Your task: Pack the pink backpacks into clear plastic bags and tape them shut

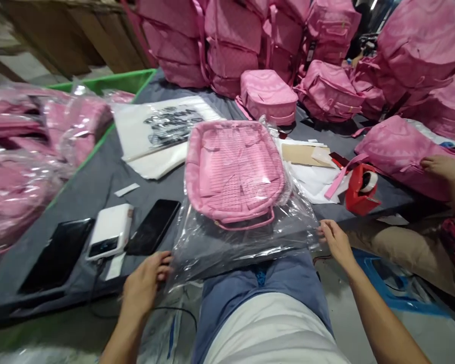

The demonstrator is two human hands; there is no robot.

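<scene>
In front of me a pink bag point(238, 167) lies flat on the dark table, its handle loop toward me. It sits inside a clear plastic bag point(212, 247) whose near end spreads over the table edge to my lap. My left hand point(146, 280) pinches the left near corner of the plastic, fingers closed. At the opposite corner, my right hand point(333, 240) grips the plastic between thumb and fingers. The plastic between the two hands is stretched wide and wrinkled.
To the left lie two black phones point(155, 227), a white power bank point(111, 230) and wrapped pink bags point(18, 177). A stack of printed plastic bags point(167, 126), a red tape dispenser point(364, 189) and pink backpacks point(235, 45) stand beyond. A co-worker's hand point(440, 167) touches a pink bag at right.
</scene>
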